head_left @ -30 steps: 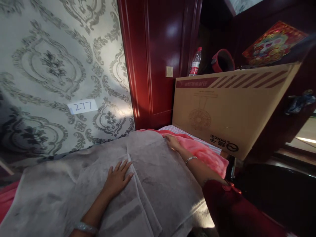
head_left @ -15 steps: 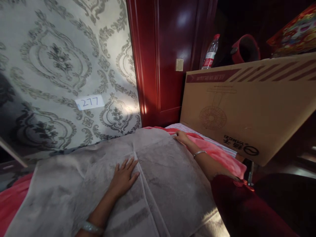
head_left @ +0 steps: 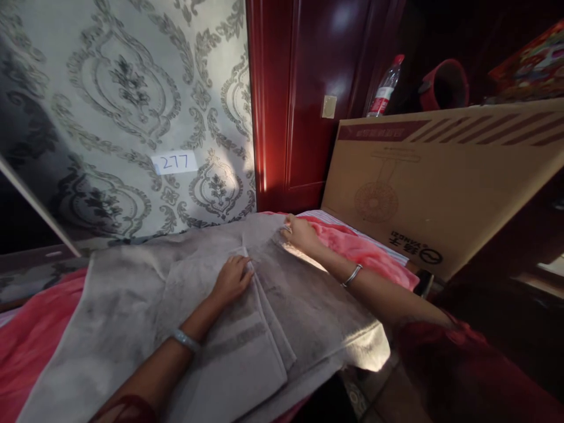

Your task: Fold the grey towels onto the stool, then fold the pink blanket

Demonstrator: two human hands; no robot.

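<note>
A large grey towel [head_left: 127, 294] with a pale hem is spread out, its left part folded over the middle in layers. My left hand [head_left: 231, 279] rests on the folded layer near its right edge, palm down and fingers bent a little over the cloth. At the far right edge of the towel, my right hand [head_left: 302, 235] pinches a bit of the cloth and lifts it slightly; sunlight falls on the towel under the wrist. The towel's near right corner hangs over the edge in bright light.
A pink-red blanket [head_left: 356, 247] lies under the towel, showing at both sides. On the right stands a big cardboard box [head_left: 432, 182] with a plastic bottle [head_left: 385, 88] and a red ring-shaped thing [head_left: 445, 85] behind its top. Patterned wallpaper [head_left: 127, 88] and a dark red door [head_left: 304, 106] rise behind.
My right hand has moved left and drawn the towel's right edge with it, so the near corner now hangs free. My left hand's fingers have drawn closer together. The view has shifted slightly.
</note>
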